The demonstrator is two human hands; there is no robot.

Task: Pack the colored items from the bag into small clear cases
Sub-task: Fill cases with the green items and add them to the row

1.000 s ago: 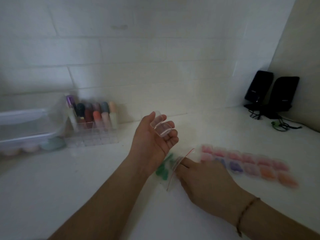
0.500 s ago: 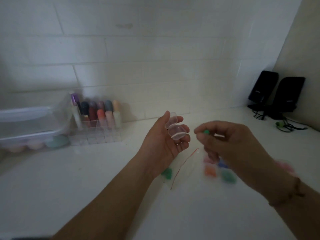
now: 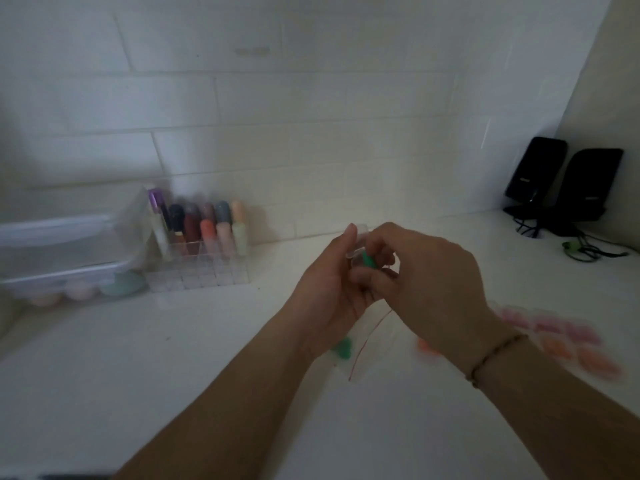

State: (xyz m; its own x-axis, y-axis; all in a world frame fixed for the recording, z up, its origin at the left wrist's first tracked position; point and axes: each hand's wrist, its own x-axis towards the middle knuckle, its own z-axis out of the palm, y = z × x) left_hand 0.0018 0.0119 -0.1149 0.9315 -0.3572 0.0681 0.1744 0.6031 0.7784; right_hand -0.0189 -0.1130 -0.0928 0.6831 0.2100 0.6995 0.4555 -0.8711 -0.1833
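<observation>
The left hand point(image 3: 332, 289) grips a small clear case point(image 3: 356, 249) between thumb and curled fingers, above the surface point(image 3: 207, 341). The right hand point(image 3: 426, 271) pinches a green item point(image 3: 367, 260) at the case opening. Directly below lies the clear bag point(image 3: 367, 341) with 1 green piece point(image 3: 343, 348) inside. Filled pink and orange cases point(image 3: 571, 344), blurred, lie to the right.

Two hands, left point(image 3: 332, 289) and right point(image 3: 429, 282), meet over the white tabletop point(image 3: 173, 358). One small clear plastic case point(image 3: 356, 242) and one green item point(image 3: 367, 259) sit between them. One clear zip bag with a red strip point(image 3: 367, 341) lies near. Two black speakers point(image 3: 561, 188) stand far right. The blurred pink and orange filled cases point(image 3: 568, 341) cannot be counted.
</observation>
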